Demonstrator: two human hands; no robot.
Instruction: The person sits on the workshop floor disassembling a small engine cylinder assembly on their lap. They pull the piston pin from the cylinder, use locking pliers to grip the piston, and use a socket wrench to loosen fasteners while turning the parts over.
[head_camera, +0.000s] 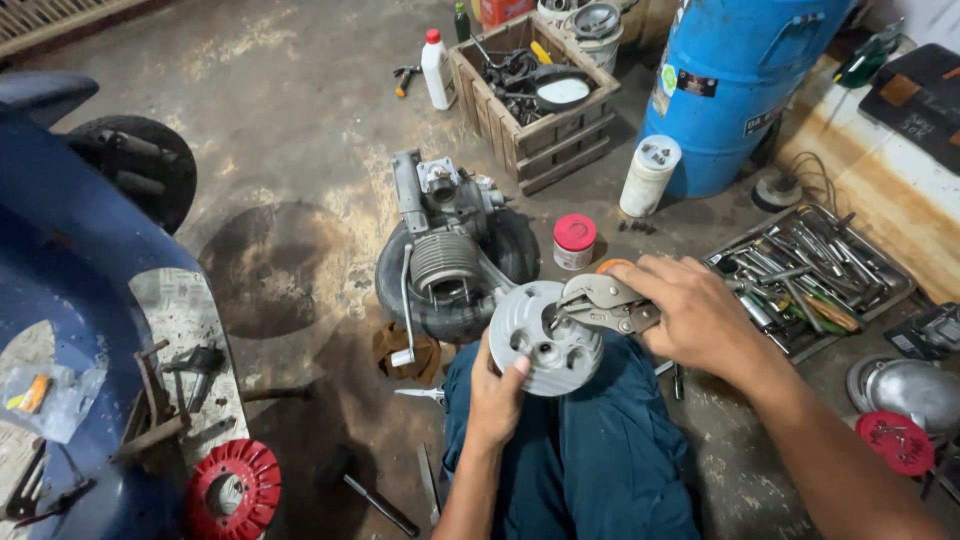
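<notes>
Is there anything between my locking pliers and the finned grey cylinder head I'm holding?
Nothing visible. The right hand brings the metal locking pliers straight onto the top of the finned grey cylinder head, which the left hand steadies from below.

The finned cylinder head (545, 340) is cast metal, dull grey and matt, rough between the ribs. The locking pliers (600, 303) are bare steel with a worn sheen. The concrete floor (290, 130) is rough and oil-stained. The crate (540, 125) is unfinished wood, the barrel (740, 80) glossy blue plastic, the fan wheel (235, 490) red-painted metal, the trousers (590, 450) matt blue cloth.
</notes>
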